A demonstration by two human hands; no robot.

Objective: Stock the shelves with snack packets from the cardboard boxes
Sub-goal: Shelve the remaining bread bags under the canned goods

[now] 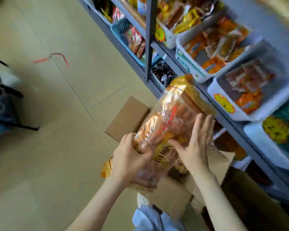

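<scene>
Over box, snack bundle in grip of left hand, flat right hand alongside

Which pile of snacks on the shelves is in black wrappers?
The black-wrapped pile just right of the grey post, just beyond the held packet; neighbouring piles are orange, red or yellow.
</scene>
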